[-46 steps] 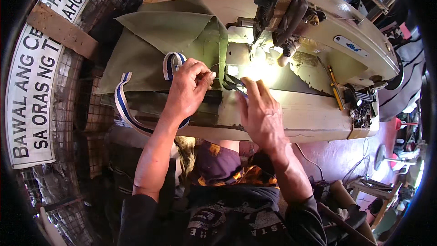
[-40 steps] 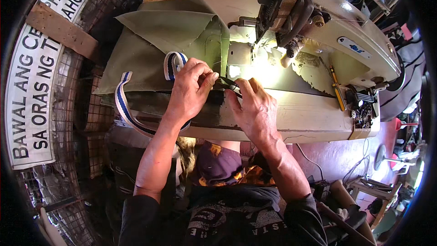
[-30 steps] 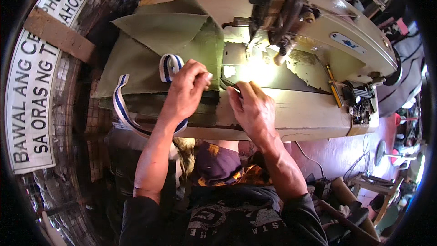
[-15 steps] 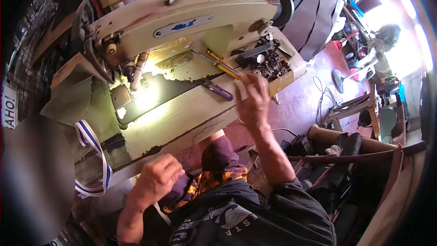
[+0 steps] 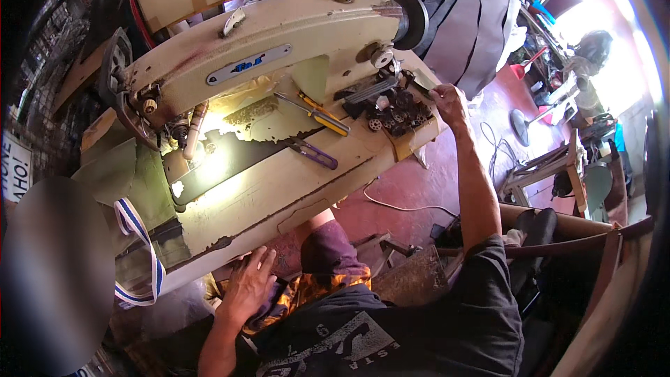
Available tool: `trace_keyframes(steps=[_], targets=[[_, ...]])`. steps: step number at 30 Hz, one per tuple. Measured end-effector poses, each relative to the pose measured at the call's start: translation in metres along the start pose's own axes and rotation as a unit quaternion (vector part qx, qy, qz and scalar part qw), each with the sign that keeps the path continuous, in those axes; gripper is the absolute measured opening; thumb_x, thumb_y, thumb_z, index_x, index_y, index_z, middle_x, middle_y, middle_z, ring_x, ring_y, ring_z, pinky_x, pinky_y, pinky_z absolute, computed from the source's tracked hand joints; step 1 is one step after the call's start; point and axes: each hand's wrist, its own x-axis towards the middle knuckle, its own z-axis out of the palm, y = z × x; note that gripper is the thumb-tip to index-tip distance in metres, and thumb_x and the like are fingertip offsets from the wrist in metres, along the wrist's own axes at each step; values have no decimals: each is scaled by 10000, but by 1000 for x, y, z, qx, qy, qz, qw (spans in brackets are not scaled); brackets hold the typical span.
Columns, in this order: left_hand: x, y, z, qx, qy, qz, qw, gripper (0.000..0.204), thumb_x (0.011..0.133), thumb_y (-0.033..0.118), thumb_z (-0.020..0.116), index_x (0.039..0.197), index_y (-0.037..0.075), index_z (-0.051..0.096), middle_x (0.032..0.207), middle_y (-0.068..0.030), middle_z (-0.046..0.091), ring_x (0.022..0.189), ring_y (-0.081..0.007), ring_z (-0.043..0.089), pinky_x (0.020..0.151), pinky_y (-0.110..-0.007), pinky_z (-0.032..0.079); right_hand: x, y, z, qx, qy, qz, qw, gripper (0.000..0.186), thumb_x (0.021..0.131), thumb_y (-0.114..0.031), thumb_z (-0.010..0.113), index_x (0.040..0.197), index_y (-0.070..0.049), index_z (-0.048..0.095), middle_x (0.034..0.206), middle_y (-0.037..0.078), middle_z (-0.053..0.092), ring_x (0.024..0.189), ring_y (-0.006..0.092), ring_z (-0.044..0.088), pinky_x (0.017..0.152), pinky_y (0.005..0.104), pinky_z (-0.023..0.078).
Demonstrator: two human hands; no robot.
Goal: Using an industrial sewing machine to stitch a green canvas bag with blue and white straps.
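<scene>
My right hand [image 5: 451, 106] reaches to the right end of the sewing machine table, with its fingers bent together at a dark flat piece [image 5: 423, 86]; what they grip, if anything, is hidden. Beside it lies a heap of dark bobbins and small metal parts [image 5: 399, 112]. My left hand [image 5: 250, 286] rests over my lap by the table's front edge, fingers stretched out and holding nothing. On the table lie purple-handled thread snips [image 5: 317, 155] and a screwdriver with a yellow handle [image 5: 329, 123]. The cream sewing machine [image 5: 279, 35] stands behind them, its lamp lit around the needle area.
A white and blue strap [image 5: 155, 258] hangs over the table's left end near green material [image 5: 136, 171]. Grey covers [image 5: 466, 21] hang behind the machine. A pale cable [image 5: 408, 204] runs across the reddish floor. A wooden stool [image 5: 551, 167] stands at the right.
My right hand has moved right and away from me, from beside the screwdriver handle to the table's right end. My left hand has lowered slightly and its curled fingers have straightened. The view has shifted.
</scene>
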Motion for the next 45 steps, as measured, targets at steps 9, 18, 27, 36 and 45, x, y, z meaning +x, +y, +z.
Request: trace_keyframes(steps=[9, 18, 27, 36, 45], targets=[[-13, 23, -65, -86, 82, 74, 990, 430, 831, 123, 737, 1238, 30, 630, 1159, -143, 648, 1125, -335, 594, 998, -448, 460, -28, -65, -32, 192, 267, 44, 943, 159, 996, -133, 556, 1041, -7, 643, 1033, 114, 676, 883, 236, 653, 812, 353, 520], [9, -24, -96, 143, 328, -44, 933, 273, 834, 43, 679, 1105, 18, 660, 1155, -111, 605, 1134, -307, 547, 983, -456, 437, -227, -425, 40, 262, -34, -259, 929, 239, 865, -72, 653, 1087, 9, 618, 1181, 180, 601, 1141, 354, 565, 962, 469, 454], [-5, -61, -93, 124, 382, -86, 912, 270, 813, 39, 697, 1080, 11, 673, 1172, -102, 615, 1138, -293, 550, 983, -441, 421, -238, -455, 27, 289, -36, -276, 916, 215, 876, -97, 686, 1046, 26, 633, 1146, 189, 636, 1104, 382, 578, 946, 480, 454], [14, -65, -87, 99, 383, -47, 917, 274, 837, 128, 707, 1092, 32, 675, 1189, -64, 648, 1154, -274, 541, 1001, -450, 414, -240, -445, 32, 249, -47, -338, 906, 274, 892, -91, 647, 1123, 53, 625, 1216, 208, 606, 1113, 366, 567, 948, 476, 460], [21, -67, -85, 146, 375, -59, 914, 292, 826, 181, 729, 1089, 58, 698, 1208, -39, 643, 1165, -255, 540, 1009, -434, 407, -218, -430, 27, 350, -115, -331, 869, 277, 883, -21, 599, 1149, 51, 622, 1143, 199, 644, 1037, 373, 595, 970, 452, 464]])
